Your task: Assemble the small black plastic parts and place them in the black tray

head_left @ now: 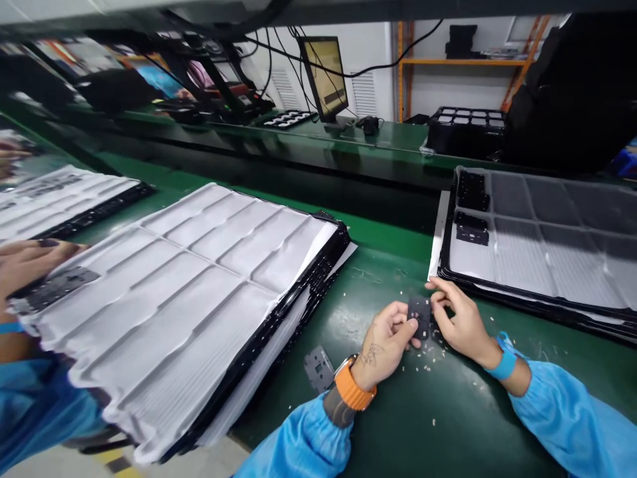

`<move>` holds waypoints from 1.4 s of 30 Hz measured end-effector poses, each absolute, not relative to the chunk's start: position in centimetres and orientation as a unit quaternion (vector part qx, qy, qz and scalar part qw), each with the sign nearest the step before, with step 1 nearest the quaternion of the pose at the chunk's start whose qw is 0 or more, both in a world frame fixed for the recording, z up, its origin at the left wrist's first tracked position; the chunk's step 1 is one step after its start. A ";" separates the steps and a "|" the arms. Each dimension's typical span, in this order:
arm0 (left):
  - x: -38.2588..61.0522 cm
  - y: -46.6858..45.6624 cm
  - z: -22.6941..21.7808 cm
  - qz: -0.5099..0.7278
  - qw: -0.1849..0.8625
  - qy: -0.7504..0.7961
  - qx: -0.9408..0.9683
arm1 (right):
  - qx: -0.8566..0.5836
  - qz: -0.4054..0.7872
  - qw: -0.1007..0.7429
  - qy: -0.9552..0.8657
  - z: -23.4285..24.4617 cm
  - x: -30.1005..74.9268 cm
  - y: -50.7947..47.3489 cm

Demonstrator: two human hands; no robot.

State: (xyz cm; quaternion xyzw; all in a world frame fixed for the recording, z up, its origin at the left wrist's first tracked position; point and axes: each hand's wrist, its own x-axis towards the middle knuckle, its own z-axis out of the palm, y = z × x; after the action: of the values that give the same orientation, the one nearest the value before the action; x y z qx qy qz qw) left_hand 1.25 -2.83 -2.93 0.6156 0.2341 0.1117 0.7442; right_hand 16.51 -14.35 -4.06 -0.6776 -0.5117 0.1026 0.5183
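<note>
Both my hands meet over the green table (pixel 448 411), pinching one small dark square part (pixel 419 314) between them. My left hand (pixel 385 342), with an orange watch strap on its wrist, grips the part's left edge. My right hand (pixel 460 318), with a blue wrist band, grips its right edge with closed fingers. A second small grey part (pixel 318 368) lies flat on the table by my left wrist. Tiny pale scraps (pixel 430 362) are scattered under my hands.
A stack of black trays under white ribbed sheets (pixel 189 279) fills the left. Another black tray (pixel 537 232), holding two dark parts (pixel 472 209), lies at right. A co-worker's hand (pixel 24 262) at far left holds a grey plate (pixel 54 287). A monitor (pixel 326 76) stands behind.
</note>
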 end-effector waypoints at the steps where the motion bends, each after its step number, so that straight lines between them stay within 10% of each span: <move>1: 1.3 -2.8 -3.0 0.127 0.739 0.245 0.615 | -0.673 0.159 0.538 -0.481 -4.1 16.3 -14.3; 9: 1.4 -2.4 -3.0 0.163 0.755 0.243 0.586 | -0.649 0.332 0.499 -0.468 -3.1 15.2 -14.3; 20: 1.7 -3.0 -3.2 0.224 0.762 0.300 0.528 | -0.620 -0.003 0.460 -0.636 -2.7 14.5 -14.6; 42: 1.4 -3.2 -2.7 0.214 0.743 0.314 0.551 | -0.607 -0.017 0.383 -0.696 -2.3 14.7 -14.4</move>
State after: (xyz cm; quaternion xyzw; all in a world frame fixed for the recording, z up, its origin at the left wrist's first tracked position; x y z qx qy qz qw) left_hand 1.36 -3.22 -2.72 0.5505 0.3142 0.2143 0.7431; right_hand 14.71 -14.43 -2.30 -0.6070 -0.6959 -0.0165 0.3834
